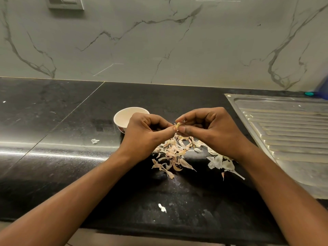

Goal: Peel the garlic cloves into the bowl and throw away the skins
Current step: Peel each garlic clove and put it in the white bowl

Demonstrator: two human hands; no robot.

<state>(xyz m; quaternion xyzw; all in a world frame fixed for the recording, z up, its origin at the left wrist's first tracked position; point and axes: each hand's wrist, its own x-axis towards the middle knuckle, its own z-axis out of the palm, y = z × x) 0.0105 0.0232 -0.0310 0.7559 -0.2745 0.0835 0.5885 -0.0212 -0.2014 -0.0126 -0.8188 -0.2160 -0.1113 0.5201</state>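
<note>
Two hands meet just above the black stone desk [71, 121], both pinching one small garlic clove [178, 125] between them. The left hand [147, 130] has its fingers curled in, with thumb and forefinger nipping the clove from the left. The right hand [211, 128] is curled the same way, its thumb under the clove and its fingertips closed over a wisp of skin at the top. The clove is mostly hidden by the fingertips, so only a pale yellowish bit shows.

Behind the left hand stands a small white bowl [122, 119] with a red pattern low on its side. The knuckles cover its near right rim, and I cannot tell what lies inside. Directly beneath the hands, a loose heap of garlic skins [175, 153] is spread over the desk, tan and pinkish strips. Whiter papery skins [218, 162] lie by the right wrist, partly under the forearm. One stray flake [95, 141] lies to the left of the heap, near the bowl, and another white scrap [162, 208] sits close to the desk's front edge.

To the right, a steel ribbed draining board [287, 132] is set into the desk. A grey-veined marble wall [159, 41] rises behind, with a socket plate [65, 2] at the top left.
</note>
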